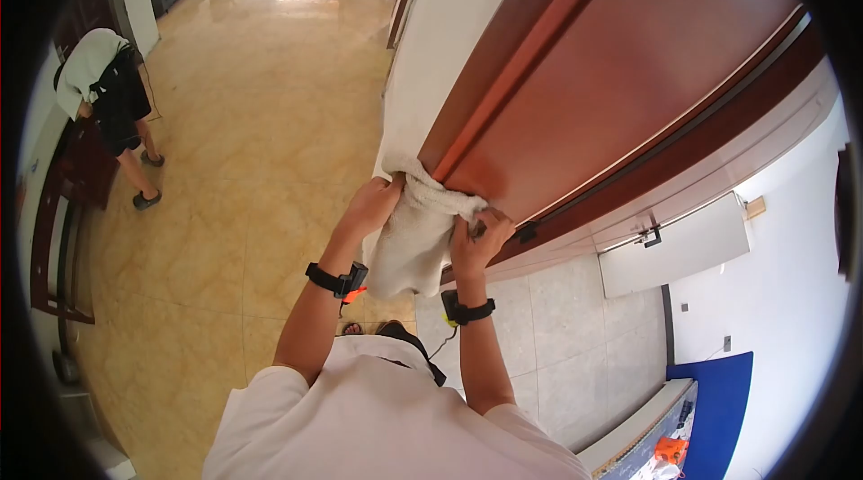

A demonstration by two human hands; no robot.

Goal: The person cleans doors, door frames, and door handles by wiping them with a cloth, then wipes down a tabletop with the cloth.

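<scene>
A pale, whitish towel (413, 242) is draped against the lower part of a reddish-brown wooden door (593, 75) and its frame, hanging down in folds. My left hand (373, 204) is closed on the towel's left upper edge, beside the white wall end. On the other side, my right hand (483, 239) has its fingers curled round the towel's right edge, close to the door's surface. The top of the cloth is bunched between the two hands and touches the raised door trim (517, 66). Both wrists wear black straps with small devices.
At the left another person (112, 102) bends over near a dark red door. Glossy yellowish tiles (243, 165) cover the floor there; grey tiles (566, 336) lie at the right. A white panel with a handle (679, 246) and a blue board (719, 417) stand at right.
</scene>
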